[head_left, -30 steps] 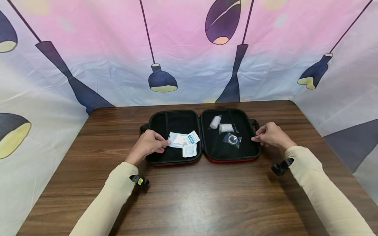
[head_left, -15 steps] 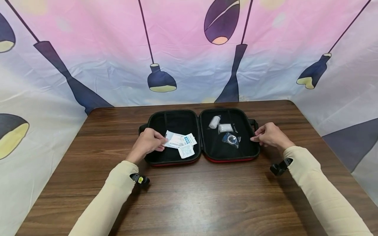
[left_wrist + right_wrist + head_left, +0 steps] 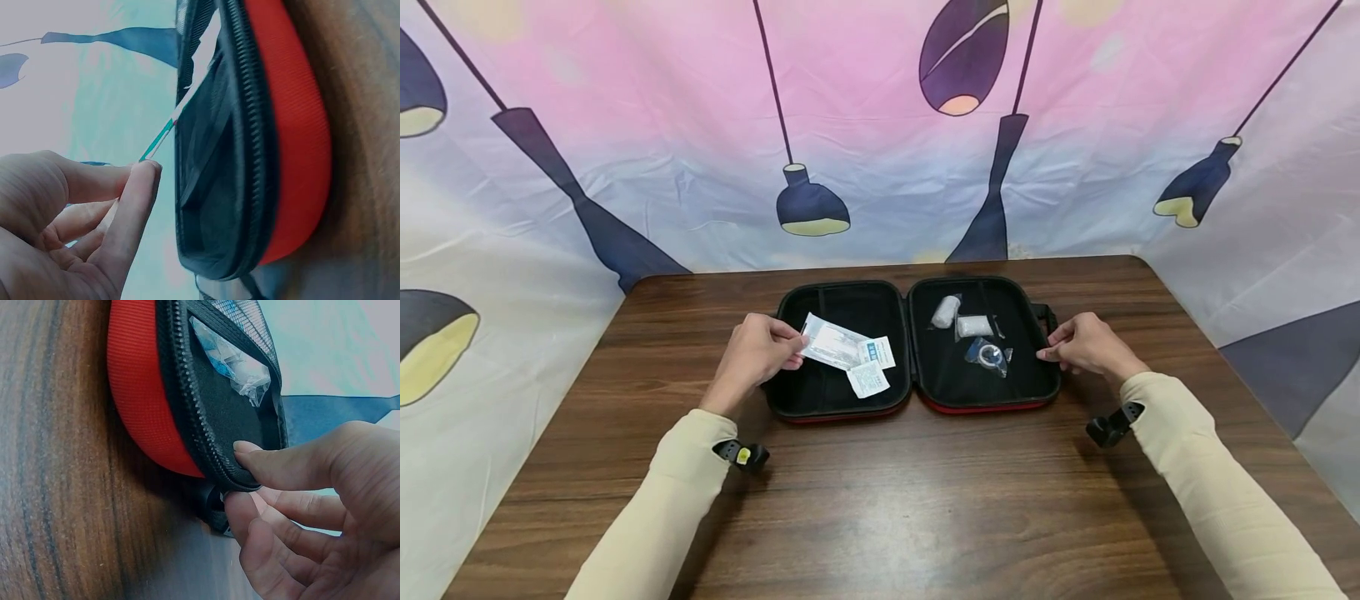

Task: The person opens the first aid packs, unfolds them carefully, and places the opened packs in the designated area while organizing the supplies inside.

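A zippered case with black lining and red outside lies unfolded on the table. My left hand pinches the corner of a long white packet between thumb and forefinger, lifted above the left half. Two smaller white packets lie against its far end. In the left wrist view the pinched packet shows edge-on, running into the case. My right hand holds the right rim, thumb inside and fingers outside, as the right wrist view shows on the zippered edge.
Two white rolls in clear wrap sit in the right half, beside a ring-shaped item in clear plastic. A black handle sticks out at the right. The brown wooden table ends at a patterned cloth backdrop.
My left hand has moved left and slightly up, drawing the long packet toward the case's left rim. The smaller packets have shifted left with it. My right hand stays on the rim.
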The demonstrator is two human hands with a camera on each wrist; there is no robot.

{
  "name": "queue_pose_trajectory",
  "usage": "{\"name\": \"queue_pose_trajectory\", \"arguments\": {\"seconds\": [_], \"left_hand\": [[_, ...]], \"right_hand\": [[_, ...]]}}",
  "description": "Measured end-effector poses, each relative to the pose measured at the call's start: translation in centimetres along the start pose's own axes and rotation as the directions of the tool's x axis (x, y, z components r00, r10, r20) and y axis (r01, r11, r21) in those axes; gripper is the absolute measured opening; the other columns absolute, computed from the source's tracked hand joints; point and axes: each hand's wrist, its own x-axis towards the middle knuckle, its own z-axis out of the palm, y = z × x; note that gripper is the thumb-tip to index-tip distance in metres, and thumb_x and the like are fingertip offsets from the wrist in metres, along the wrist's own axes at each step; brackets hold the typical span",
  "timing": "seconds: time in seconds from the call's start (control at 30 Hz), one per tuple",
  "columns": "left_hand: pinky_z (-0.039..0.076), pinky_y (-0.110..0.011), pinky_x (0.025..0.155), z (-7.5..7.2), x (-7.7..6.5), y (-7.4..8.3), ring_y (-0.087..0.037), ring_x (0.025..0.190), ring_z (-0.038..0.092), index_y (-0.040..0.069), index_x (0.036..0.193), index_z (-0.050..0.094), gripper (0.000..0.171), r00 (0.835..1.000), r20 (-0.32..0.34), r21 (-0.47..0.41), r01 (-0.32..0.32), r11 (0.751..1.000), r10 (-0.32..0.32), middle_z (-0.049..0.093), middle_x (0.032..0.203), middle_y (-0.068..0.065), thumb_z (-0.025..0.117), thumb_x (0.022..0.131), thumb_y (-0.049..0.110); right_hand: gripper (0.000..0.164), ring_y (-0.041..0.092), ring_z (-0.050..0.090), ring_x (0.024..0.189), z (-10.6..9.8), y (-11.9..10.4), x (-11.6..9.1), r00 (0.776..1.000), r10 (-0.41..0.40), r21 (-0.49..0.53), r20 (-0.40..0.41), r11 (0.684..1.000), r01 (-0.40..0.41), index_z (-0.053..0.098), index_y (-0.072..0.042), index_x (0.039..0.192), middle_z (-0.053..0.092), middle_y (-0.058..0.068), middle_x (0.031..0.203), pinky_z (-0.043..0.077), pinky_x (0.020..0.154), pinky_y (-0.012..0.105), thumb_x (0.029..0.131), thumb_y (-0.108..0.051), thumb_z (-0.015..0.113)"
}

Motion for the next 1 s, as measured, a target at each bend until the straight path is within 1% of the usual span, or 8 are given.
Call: {"name": "queue_pose_trajectory", "arguments": {"seconds": [0.1, 0.23, 0.4, 0.47, 0.63, 0.77, 0.9, 1.0], "left_hand": [[0.062, -0.036, 0.076, -0.5, 0.1, -0.1, -0.014, 0.069, 0.073, -0.006, 0.108, 0.073, 0.024, 1.000, -0.016, -0.009, 0.009, 1.000, -0.009, 0.074, 0.088, -0.014, 0.068, 0.099, 0.015], [0.062, -0.036, 0.075, -1.2, 0.5, -0.4, -0.013, 0.069, 0.073, -0.007, 0.109, 0.073, 0.025, 0.999, -0.037, -0.024, 0.018, 1.000, -0.019, 0.075, 0.088, -0.014, 0.069, 0.099, 0.016], [0.063, -0.037, 0.073, -2.4, 1.0, -1.1, -0.018, 0.071, 0.075, -0.007, 0.109, 0.073, 0.027, 0.996, -0.085, -0.033, 0.012, 0.999, -0.015, 0.075, 0.084, -0.011, 0.069, 0.098, 0.017], [0.063, -0.036, 0.072, -2.8, 1.1, -1.4, -0.020, 0.073, 0.075, -0.006, 0.109, 0.073, 0.026, 0.993, -0.113, -0.047, 0.024, 0.999, -0.029, 0.076, 0.083, -0.011, 0.069, 0.098, 0.018], [0.062, -0.030, 0.068, -3.7, 1.4, -2.0, -0.019, 0.076, 0.076, -0.005, 0.112, 0.072, 0.028, 0.986, -0.156, -0.083, 0.042, 0.996, -0.055, 0.074, 0.094, -0.016, 0.068, 0.099, 0.020], [0.061, -0.025, 0.065, -4.1, 1.7, -2.6, -0.017, 0.076, 0.075, -0.004, 0.112, 0.073, 0.028, 0.981, -0.188, -0.076, 0.039, 0.996, -0.053, 0.074, 0.096, -0.016, 0.067, 0.099, 0.021], [0.061, -0.026, 0.064, -4.2, 2.0, -3.0, -0.017, 0.077, 0.076, -0.003, 0.111, 0.073, 0.028, 0.974, -0.218, -0.052, 0.051, 0.997, -0.061, 0.075, 0.093, -0.014, 0.068, 0.099, 0.021], [0.061, -0.028, 0.067, -4.1, 2.3, -3.2, -0.017, 0.079, 0.076, -0.003, 0.112, 0.073, 0.028, 0.969, -0.233, -0.056, 0.067, 0.996, -0.078, 0.075, 0.096, -0.014, 0.067, 0.099, 0.021]], "right_hand": [[0.034, 0.020, 0.062, 0.067, 0.0, 0.1, 0.0, 1.000, 0.002, 0.005, 0.003, 1.000, -0.003, 0.066, 0.009, 0.107, 0.066, 0.008, 0.074, 0.055, 0.060, 0.034, 0.093, -0.021, 0.075], [0.035, 0.020, 0.062, 0.068, 0.1, 0.1, 0.0, 1.000, 0.004, 0.013, 0.000, 1.000, -0.004, 0.066, 0.009, 0.107, 0.067, 0.008, 0.075, 0.056, 0.060, 0.035, 0.093, -0.021, 0.075], [0.035, 0.020, 0.062, 0.067, 0.1, 0.2, 0.0, 1.000, 0.005, 0.018, -0.004, 1.000, -0.005, 0.066, 0.009, 0.109, 0.066, 0.008, 0.073, 0.055, 0.059, 0.034, 0.093, -0.021, 0.075], [0.035, 0.020, 0.061, 0.066, 0.1, 0.1, 0.0, 1.000, 0.006, 0.022, -0.005, 1.000, -0.006, 0.066, 0.009, 0.109, 0.065, 0.008, 0.072, 0.055, 0.059, 0.034, 0.093, -0.021, 0.075], [0.035, 0.019, 0.060, 0.066, 0.1, 0.1, 0.1, 1.000, 0.007, 0.029, -0.006, 1.000, -0.007, 0.066, 0.009, 0.109, 0.064, 0.007, 0.071, 0.054, 0.058, 0.034, 0.093, -0.020, 0.075], [0.033, 0.018, 0.060, 0.066, 0.1, 0.1, 0.1, 1.000, 0.006, 0.023, -0.006, 1.000, -0.005, 0.066, 0.009, 0.108, 0.064, 0.007, 0.071, 0.054, 0.058, 0.033, 0.093, -0.020, 0.075], [0.034, 0.018, 0.060, 0.066, 0.1, 0.2, 0.1, 1.000, 0.005, 0.021, -0.007, 1.000, -0.005, 0.066, 0.009, 0.108, 0.064, 0.007, 0.072, 0.054, 0.058, 0.032, 0.094, -0.020, 0.074], [0.034, 0.018, 0.060, 0.066, 0.1, 0.2, 0.1, 1.000, 0.005, 0.026, -0.008, 1.000, -0.004, 0.066, 0.009, 0.109, 0.065, 0.007, 0.072, 0.054, 0.057, 0.032, 0.094, -0.020, 0.074]]}}
